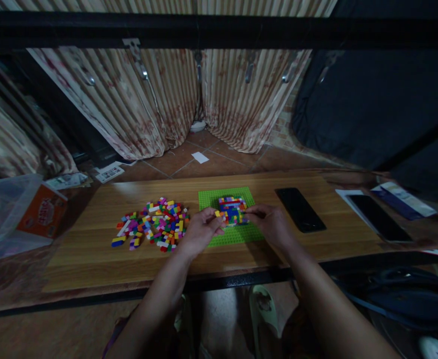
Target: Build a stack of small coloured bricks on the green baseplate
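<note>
A multicoloured toy-brick structure [234, 212] stands on a green baseplate [213, 239]. At its left side is my left hand [202, 229], thumb and fingers pinched on a small yellow brick [217, 213]. My right hand [271, 222] is at the structure's right side with its fingertips pressed together against the edge. Whether a small brick sits between those fingertips is too small to make out. Left of the baseplate lies a loose pile of coloured bricks [162, 222] on the wooden board.
The wooden board [92, 264] bears a black phone [300, 209] to the right. Farther right lie another dark phone [379, 217] and papers. A clear plastic bin [9, 209] with an orange packet [43, 212] stands at the left. Curtains [166, 99] hang behind a dark bar [219, 32].
</note>
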`<state>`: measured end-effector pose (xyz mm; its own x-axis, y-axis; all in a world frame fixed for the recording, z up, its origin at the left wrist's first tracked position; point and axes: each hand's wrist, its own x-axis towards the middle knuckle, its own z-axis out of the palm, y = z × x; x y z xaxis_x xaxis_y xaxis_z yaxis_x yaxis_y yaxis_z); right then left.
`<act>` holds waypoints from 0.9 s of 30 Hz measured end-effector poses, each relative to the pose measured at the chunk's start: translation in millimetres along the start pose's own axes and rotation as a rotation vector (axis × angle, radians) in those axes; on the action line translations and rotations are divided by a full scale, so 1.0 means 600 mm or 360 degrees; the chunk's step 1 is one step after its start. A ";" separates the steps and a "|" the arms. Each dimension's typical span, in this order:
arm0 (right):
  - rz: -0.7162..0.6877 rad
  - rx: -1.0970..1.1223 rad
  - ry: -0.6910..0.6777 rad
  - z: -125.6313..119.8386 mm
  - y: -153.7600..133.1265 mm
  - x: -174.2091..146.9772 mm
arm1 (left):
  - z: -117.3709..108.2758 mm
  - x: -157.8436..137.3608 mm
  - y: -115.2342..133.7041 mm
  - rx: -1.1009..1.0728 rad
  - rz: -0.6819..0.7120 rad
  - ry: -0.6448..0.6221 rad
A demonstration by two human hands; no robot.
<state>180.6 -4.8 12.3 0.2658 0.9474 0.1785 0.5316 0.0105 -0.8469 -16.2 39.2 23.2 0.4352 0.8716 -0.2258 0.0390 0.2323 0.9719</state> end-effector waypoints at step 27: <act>0.0214 0.0001 0.0200 0.025 0.017 0.007 | 0.012 -0.007 0.002 0.0063 0.0015 -0.0056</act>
<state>175.3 3.9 -3.0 0.4327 0.8928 0.1249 0.4839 -0.1131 -0.8678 -11.7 33.0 25.6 0.4671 0.8578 -0.2146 0.0699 0.2061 0.9760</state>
